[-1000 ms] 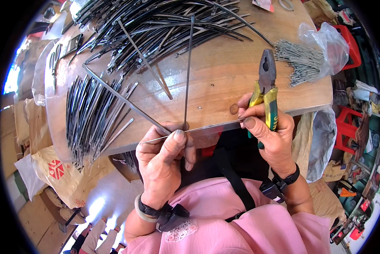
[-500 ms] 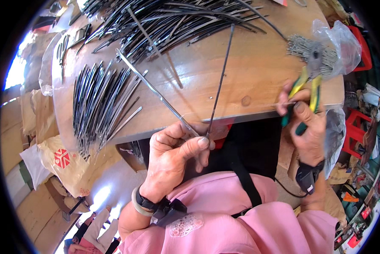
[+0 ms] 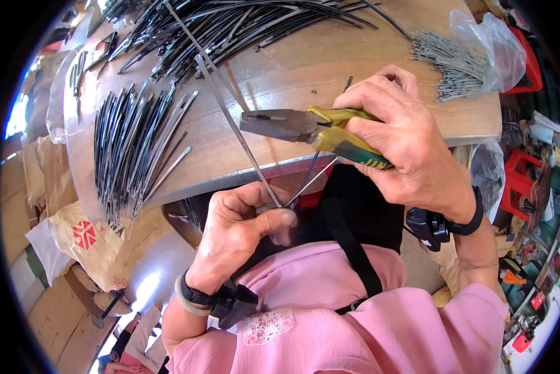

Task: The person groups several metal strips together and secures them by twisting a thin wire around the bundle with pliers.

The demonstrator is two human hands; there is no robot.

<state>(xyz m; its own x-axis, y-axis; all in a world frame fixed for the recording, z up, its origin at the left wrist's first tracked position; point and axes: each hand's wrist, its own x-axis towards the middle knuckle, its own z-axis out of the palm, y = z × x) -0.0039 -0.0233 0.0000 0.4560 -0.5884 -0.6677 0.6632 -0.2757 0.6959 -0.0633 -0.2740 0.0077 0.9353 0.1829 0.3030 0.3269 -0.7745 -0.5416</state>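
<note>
By the table (image 3: 286, 81), your left hand (image 3: 230, 224) pinches metal rods (image 3: 255, 163), seemingly where they meet; hold firm while your right hand (image 3: 411, 146) grips pliers (image 3: 314, 128).

We can read no words or numbers; we do see an angular red emblem (image 3: 84, 234) on the tan sack (image 3: 111, 232) at the left, below the counter (image 3: 286, 78); lower on that same sack we notice a smaller red mark (image 3: 119, 282), too small for us to read; on the green handle of the pliers (image 3: 317, 128) we see yellow marks we cannot decipher.
</note>
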